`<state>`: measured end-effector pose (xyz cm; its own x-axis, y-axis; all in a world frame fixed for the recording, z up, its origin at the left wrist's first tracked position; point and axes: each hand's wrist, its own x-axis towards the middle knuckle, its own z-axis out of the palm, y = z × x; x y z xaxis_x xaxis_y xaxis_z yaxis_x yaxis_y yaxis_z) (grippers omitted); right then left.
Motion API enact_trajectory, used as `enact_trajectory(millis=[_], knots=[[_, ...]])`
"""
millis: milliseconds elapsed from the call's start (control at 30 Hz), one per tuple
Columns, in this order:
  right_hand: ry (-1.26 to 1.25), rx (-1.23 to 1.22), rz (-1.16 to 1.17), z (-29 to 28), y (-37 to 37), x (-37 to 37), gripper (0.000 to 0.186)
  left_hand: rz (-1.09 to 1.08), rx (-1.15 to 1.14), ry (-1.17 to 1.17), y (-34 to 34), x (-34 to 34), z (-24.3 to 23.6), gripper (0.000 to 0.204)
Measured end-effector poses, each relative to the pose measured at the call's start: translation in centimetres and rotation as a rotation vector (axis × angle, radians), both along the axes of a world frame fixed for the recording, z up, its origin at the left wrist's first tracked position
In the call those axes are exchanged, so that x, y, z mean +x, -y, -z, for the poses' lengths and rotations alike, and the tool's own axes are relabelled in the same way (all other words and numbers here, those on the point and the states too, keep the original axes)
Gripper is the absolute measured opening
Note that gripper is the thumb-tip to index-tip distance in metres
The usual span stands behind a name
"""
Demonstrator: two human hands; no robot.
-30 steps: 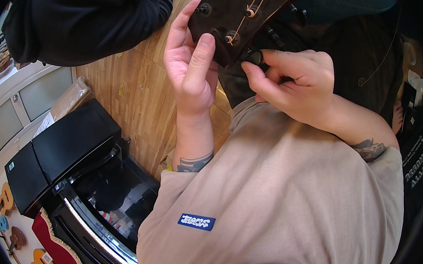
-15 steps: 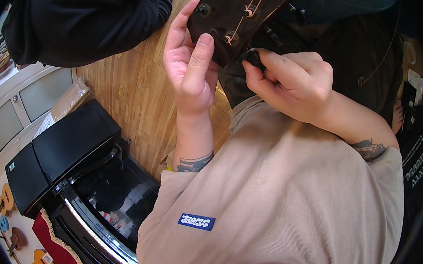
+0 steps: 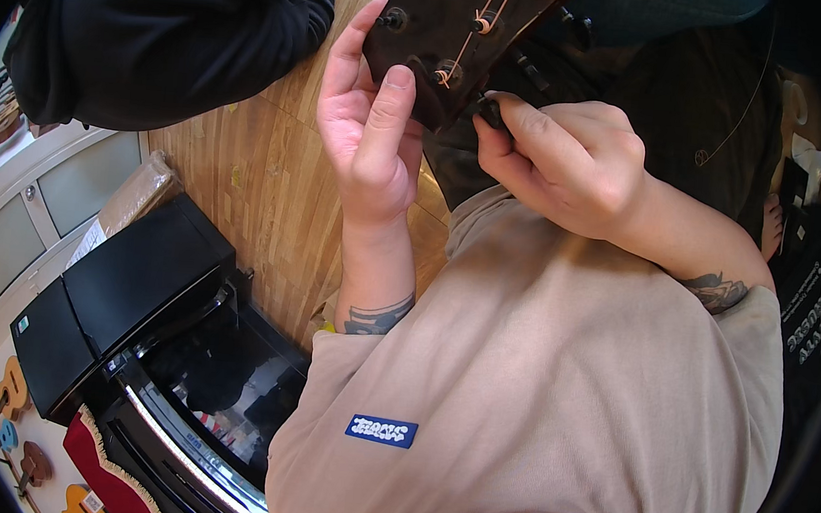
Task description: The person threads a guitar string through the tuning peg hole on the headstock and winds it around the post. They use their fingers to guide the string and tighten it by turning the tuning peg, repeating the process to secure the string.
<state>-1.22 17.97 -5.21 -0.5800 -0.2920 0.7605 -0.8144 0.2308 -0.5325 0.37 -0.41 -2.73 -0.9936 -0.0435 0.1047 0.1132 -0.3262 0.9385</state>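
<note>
A dark brown guitar headstock (image 3: 436,56) reaches into the top of the head view. Copper-coloured strings (image 3: 467,47) are wound round two of its posts, with a loose coil near the upper edge. My left hand (image 3: 373,143) grips the headstock's left edge and corner, thumb in front and the other fingers partly hidden at its side and behind. Between the thumb and bent forefinger of my right hand (image 3: 572,163) is a black tuning peg (image 3: 489,111) at the headstock's lower right edge. Another black tuning peg (image 3: 531,70) sticks out above it.
A dark cloth-covered bulk (image 3: 177,36) stands at the upper left over the wooden floor (image 3: 253,177). Left of my body is a glossy black piano (image 3: 138,283), with a wrapped package (image 3: 136,196) behind it. A thin loose string (image 3: 740,118) curves at the upper right.
My right thumb and forefinger have shifted slightly upward and turned a little at the tuning peg. My left hand and the headstock look still.
</note>
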Motion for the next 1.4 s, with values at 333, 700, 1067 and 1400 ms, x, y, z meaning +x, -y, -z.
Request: enact_trajectory(millis=[333,700,1067,1400], knots=[[-0.059,0.102,-0.015,0.13,-0.51,0.11,0.028,0.004,-0.006,-0.008,0.06,-0.04,0.22,0.049],[-0.193,0.276,0.059,0.00,-0.82,0.27,0.032,0.000,0.063,0.000,-0.09,-0.06,0.07,0.053],[-0.218,0.309,0.069,-0.02,-0.83,0.26,0.037,-0.009,0.026,-0.001,-0.15,-0.08,0.01,0.052],[-0.148,0.219,0.058,-0.30,-0.80,0.10,0.029,0.018,-0.025,-0.015,0.10,-0.10,0.14,0.049]])
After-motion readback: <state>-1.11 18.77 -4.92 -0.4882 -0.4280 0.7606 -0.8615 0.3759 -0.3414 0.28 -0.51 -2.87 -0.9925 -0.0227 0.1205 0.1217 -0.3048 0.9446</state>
